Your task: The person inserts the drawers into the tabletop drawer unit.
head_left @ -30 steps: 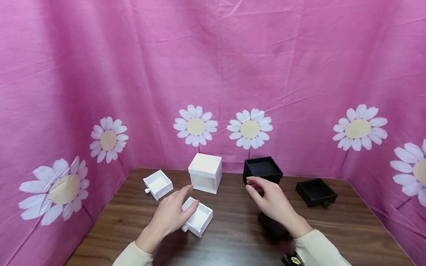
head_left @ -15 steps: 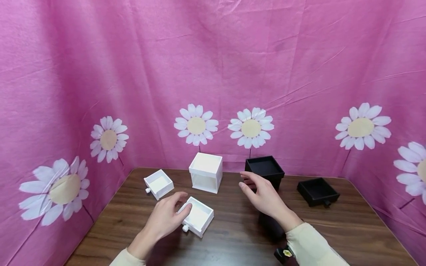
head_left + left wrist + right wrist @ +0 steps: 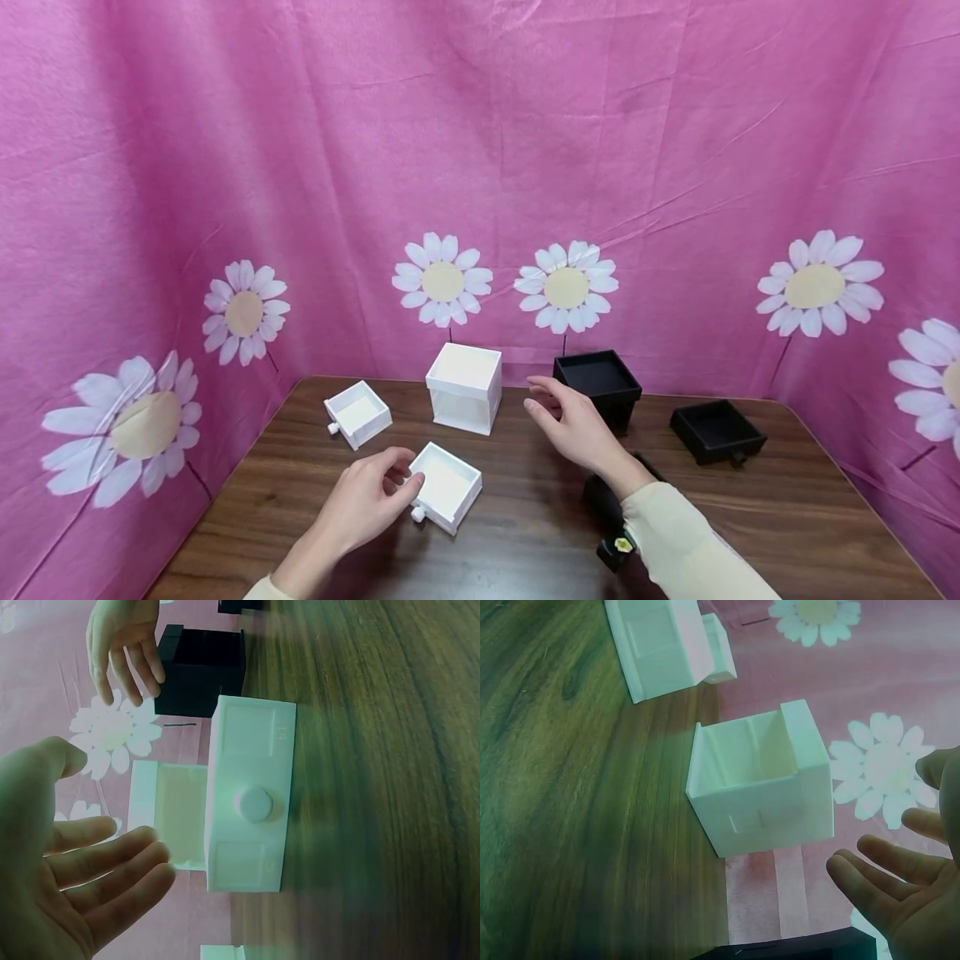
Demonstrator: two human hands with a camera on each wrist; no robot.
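My left hand (image 3: pixel 362 503) hovers at the left of a small white drawer (image 3: pixel 447 485), fingers loosely bent and holding nothing. In the left wrist view that drawer's front shows a round knob (image 3: pixel 253 804). My right hand (image 3: pixel 576 427) is in the air before the black box (image 3: pixel 617 408), fingers relaxed, nothing in them. To its left stands a white box (image 3: pixel 465 392), whose open front shows in the right wrist view as a hollow white shell (image 3: pixel 810 802). Beneath my right forearm lies a dark object (image 3: pixel 600 502), partly hidden.
A second white drawer (image 3: pixel 373 428) rests at the table's back left. On the right sits a black drawer (image 3: pixel 701 448) with a knob. The brown wooden table (image 3: pixel 517 533) meets a pink curtain (image 3: pixel 480 150) with daisies behind and at both sides.
My left hand has drawn back toward the lower left, away from above the near white drawer. My right hand has shifted left, uncovering more of the black box. The boxes and drawers stay put.
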